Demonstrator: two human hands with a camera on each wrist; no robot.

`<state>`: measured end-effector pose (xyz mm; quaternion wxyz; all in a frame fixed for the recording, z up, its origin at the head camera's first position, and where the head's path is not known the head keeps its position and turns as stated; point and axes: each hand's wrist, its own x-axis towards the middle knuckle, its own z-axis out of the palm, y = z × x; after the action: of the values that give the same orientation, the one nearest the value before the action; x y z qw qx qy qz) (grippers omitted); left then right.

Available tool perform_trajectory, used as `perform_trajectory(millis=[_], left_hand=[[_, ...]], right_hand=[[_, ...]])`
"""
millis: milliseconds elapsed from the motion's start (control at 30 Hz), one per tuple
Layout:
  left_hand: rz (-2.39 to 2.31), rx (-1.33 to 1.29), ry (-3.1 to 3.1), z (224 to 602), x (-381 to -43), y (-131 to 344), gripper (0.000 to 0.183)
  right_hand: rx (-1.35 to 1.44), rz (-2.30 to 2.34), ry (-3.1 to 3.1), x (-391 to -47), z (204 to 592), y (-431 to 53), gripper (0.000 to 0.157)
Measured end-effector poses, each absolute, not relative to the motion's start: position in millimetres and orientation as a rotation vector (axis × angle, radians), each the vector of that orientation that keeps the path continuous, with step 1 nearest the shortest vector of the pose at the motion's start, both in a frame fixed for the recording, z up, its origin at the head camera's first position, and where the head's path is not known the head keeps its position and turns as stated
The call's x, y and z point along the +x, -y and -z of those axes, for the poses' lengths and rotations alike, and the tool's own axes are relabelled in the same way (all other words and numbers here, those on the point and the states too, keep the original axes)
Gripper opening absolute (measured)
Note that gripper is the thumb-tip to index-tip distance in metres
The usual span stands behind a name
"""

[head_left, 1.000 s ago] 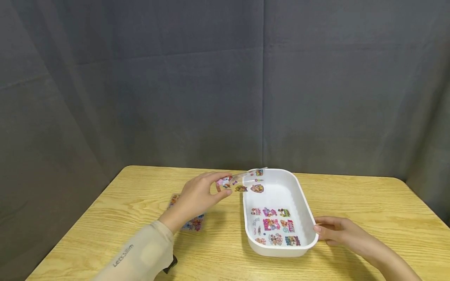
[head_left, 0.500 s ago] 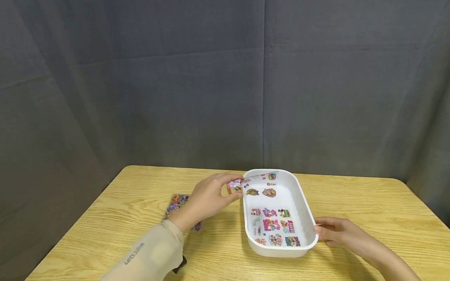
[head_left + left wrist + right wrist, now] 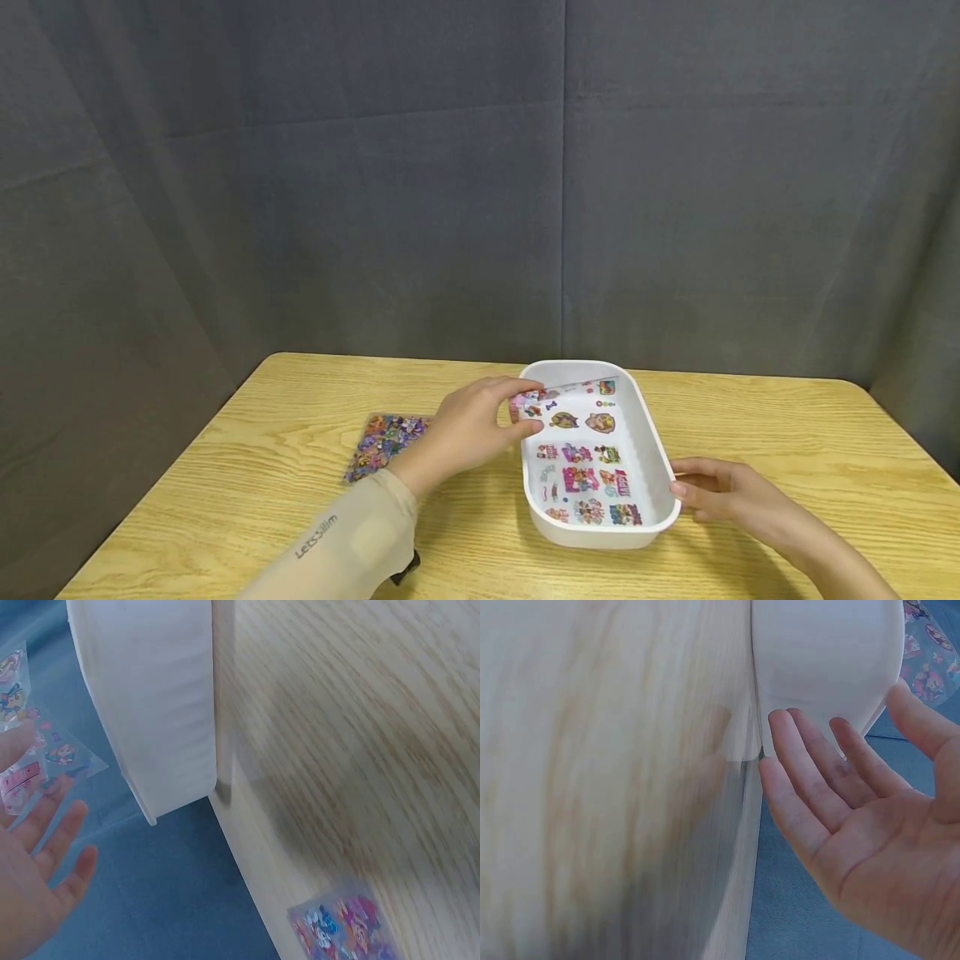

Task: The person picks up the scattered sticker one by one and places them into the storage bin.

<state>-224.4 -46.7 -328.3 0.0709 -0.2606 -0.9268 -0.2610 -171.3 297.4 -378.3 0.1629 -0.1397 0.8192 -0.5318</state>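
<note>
Tray (image 3: 592,538): white plastic, smooth, low sheen, outer wall faintly rippled. Held sticker sheet (image 3: 562,420): thin clear plastic film, glossy, colour-printed. Table (image 3: 780,425): pale wood grain — smooth, softly reflective. Curtain (image 3: 450,208): grey cloth, matt, creased. Sleeve (image 3: 356,537): beige cloth — matt, printed with dark lettering.
</note>
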Motion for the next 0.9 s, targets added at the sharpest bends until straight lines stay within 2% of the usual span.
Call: perform_trajectory(millis=[633,900], left_hand=[[0.563,-0.887,2.791,340.0,-225.8,26.6,0.050],[0.504,-0.877,2.829,342.2,-225.6,26.4,0.059]], right_hand=[[-0.433,1.527,-2.308,-171.6,379.2,-299.1,0.057],[-0.398,1.535,-2.290,-173.7,379.5,-298.7,0.061]])
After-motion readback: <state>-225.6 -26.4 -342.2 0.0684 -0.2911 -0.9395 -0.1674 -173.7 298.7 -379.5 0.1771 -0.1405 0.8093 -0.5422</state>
